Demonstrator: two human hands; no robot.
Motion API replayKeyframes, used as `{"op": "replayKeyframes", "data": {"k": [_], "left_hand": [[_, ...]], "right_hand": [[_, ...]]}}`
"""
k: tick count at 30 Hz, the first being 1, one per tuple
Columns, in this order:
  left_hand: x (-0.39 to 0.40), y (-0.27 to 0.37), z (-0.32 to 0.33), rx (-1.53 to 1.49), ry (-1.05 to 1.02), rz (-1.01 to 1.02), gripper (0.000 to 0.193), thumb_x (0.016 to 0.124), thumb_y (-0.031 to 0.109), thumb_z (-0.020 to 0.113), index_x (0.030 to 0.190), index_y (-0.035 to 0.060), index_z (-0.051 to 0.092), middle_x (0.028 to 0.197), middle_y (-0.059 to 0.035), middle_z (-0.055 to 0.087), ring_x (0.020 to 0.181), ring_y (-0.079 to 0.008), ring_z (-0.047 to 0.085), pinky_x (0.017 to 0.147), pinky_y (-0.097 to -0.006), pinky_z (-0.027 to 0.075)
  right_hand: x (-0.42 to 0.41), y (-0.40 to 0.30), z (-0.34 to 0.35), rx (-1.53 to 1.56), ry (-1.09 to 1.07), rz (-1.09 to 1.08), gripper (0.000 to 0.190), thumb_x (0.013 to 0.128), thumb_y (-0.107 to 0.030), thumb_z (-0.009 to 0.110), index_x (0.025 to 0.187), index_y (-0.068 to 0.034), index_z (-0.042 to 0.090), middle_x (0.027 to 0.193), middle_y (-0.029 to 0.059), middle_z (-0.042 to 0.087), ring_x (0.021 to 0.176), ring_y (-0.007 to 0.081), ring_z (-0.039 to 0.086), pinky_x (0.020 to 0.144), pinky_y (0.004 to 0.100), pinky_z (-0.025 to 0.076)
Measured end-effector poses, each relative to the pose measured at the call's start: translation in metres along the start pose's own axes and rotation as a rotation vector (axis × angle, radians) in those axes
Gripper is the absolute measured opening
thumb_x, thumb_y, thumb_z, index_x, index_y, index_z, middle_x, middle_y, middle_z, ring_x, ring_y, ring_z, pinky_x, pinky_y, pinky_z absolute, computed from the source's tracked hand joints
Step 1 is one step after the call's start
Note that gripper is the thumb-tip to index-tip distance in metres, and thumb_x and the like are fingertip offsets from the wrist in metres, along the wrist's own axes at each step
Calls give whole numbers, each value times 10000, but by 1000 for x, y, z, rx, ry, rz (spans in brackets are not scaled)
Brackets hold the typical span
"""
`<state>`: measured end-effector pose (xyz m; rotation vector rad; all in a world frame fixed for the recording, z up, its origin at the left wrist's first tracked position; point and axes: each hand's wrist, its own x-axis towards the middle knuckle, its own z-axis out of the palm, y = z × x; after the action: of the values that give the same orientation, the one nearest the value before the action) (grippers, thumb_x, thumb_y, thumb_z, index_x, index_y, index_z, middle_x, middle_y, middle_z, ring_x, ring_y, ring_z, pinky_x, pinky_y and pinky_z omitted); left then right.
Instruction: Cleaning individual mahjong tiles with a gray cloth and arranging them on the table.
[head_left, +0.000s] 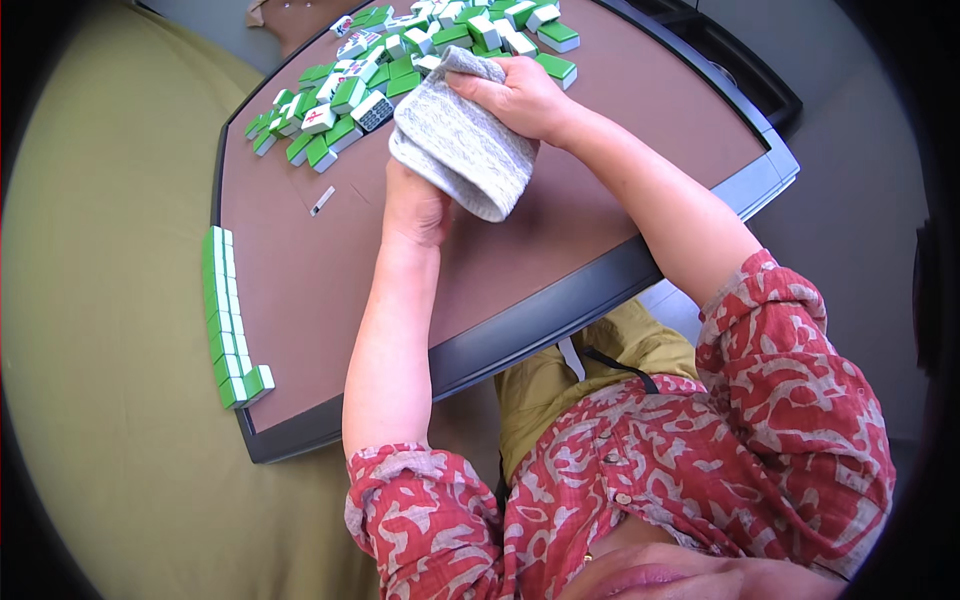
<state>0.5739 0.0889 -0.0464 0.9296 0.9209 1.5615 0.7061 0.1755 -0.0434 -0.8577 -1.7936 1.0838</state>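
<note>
A folded grey cloth (469, 135) is held in both my hands above the brown surface of a mahjong table (540, 255). My right hand (529, 97) grips its upper right part, thumb on top. At its lower left edge is my left hand (416, 199), whose fingers are hidden behind the cloth. Beyond the cloth lies a loose heap of green-backed white mahjong tiles (349, 94), some face up and others face down. A small white strip with a dark end (322, 201) rests on the surface left of my left hand.
Along the left rim stands a row of green and white tiles (225, 315), with one tile (259, 382) beside its near end. A dark raised frame (540, 315) borders the table. A black tray-like part (739, 64) adjoins the far right edge.
</note>
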Motion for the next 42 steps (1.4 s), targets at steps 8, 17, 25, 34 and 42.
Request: {"op": "replayKeyframes", "data": {"k": [8,17,25,34,42], "left_hand": [[7,-1,-8,-83,74,-21,316,894,146,458,1162,-8,523,1055,-107,601,917,-186,603,781,-303,507],[5,-3,-11,-164,-50,-92,372,909,262,484,1198,27,478,1106,-89,568,968,-185,579,824,-318,506],[5,-12,-24,-78,-83,-138,624,822,354,625,1303,45,372,1243,-82,496,1118,-218,513,926,-369,459],[6,-3,-13,-213,-52,-164,350,904,238,491,1177,19,490,1072,-116,573,927,-213,595,803,-341,522],[9,1,-15,-292,-155,-142,400,912,295,456,1210,28,462,1140,-114,548,1006,-232,567,856,-357,496]], "right_hand": [[-2,8,3,314,-153,23,484,709,-324,760,1075,-48,604,958,53,631,884,134,582,793,283,468],[-9,-10,9,122,-111,-69,426,778,-391,692,1020,-47,628,917,37,636,851,103,577,765,261,469],[2,2,21,282,32,62,381,823,-360,649,989,-18,640,898,44,639,799,95,577,714,255,472],[-1,1,10,112,-235,-76,713,615,-388,819,1165,-38,528,1021,85,612,954,172,581,851,290,454],[3,-1,11,58,-125,-104,487,679,-335,787,1033,-42,626,900,52,650,838,128,604,764,270,481]]}}
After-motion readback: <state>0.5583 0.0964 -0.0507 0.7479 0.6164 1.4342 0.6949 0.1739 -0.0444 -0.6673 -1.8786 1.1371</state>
